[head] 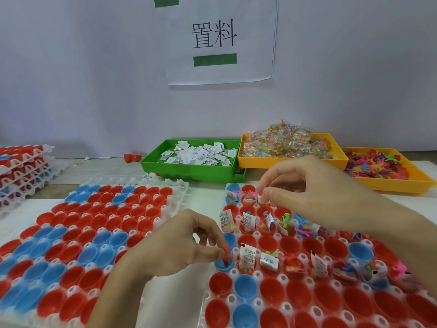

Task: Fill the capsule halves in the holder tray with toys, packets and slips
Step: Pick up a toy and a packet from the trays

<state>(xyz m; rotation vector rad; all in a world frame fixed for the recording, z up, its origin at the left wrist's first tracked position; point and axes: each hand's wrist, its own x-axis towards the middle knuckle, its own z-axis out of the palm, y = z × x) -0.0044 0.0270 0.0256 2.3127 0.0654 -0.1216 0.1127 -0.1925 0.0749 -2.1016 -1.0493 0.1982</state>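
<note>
a: item one, left hand (175, 242)?
b: fingers pinched on a red toy (227, 253), over a blue capsule half (223, 265) at the holder tray's (236, 272) left edge.
a: right hand (314, 183)?
b: fingers curled, pinching something small above the far row; cannot tell what.
a: stock?
b: green bin (189, 170) of slips, yellow bin (290, 159) of packets, at the counter's back.

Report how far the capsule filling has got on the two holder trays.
Done: on the right holder tray, three partial rows of capsule halves already hold slips, packets or toys. In hand: the left hand pinches an orange toy into a blue half; the right hand places something small in the far row. Left: the near rows there and the whole left tray are unfilled.
</note>
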